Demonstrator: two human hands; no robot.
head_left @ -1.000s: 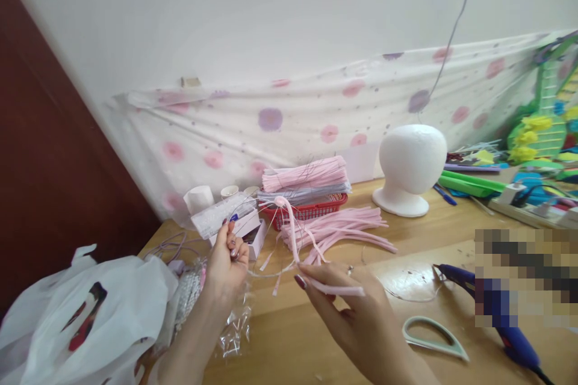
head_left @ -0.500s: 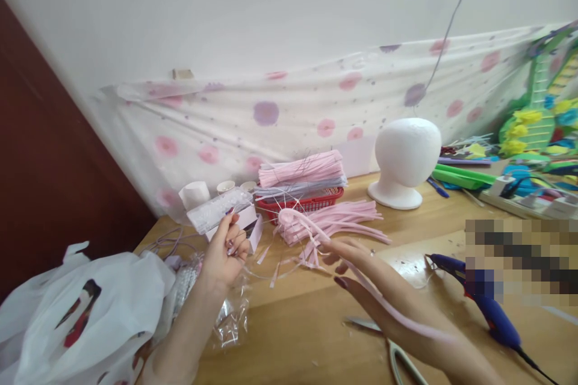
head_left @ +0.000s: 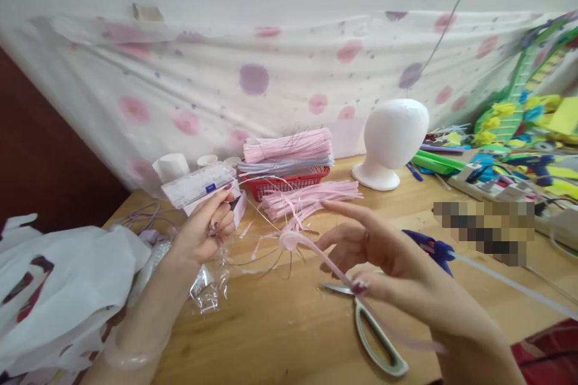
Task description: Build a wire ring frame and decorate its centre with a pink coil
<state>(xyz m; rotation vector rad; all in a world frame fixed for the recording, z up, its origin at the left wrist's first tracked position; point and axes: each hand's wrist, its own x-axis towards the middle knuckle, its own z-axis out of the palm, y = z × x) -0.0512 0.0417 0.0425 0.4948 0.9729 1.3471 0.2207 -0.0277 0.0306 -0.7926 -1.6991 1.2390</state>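
Observation:
My left hand (head_left: 210, 225) is closed in a pinch, with thin wires running from its fingertips. These wires spread like spokes from a small coiled pink centre (head_left: 289, 240) above the table. A pink chenille stem (head_left: 327, 261) trails from that coil towards my right hand (head_left: 383, 246). There the fingers are apart, the index stretched out, and the stem passes at the thumb tip without a visible firm grip. Below the right hand lie scissors (head_left: 379, 343), partly covered by it. Behind the coil rests a bundle of pink chenille stems (head_left: 311, 198).
A red basket (head_left: 289, 183) carries pink and grey stem bundles. White foam head (head_left: 395, 138) stands behind. Blue glue gun (head_left: 427, 243) and power strip (head_left: 478, 183) are right. Clear organiser box (head_left: 198, 183) and white plastic bag (head_left: 90, 277) are left.
The wire spokes and coil have come nearer and lower, clear of the pink bundle. My right hand's fingers have spread and its thumb has moved to the stem. The view has shifted.

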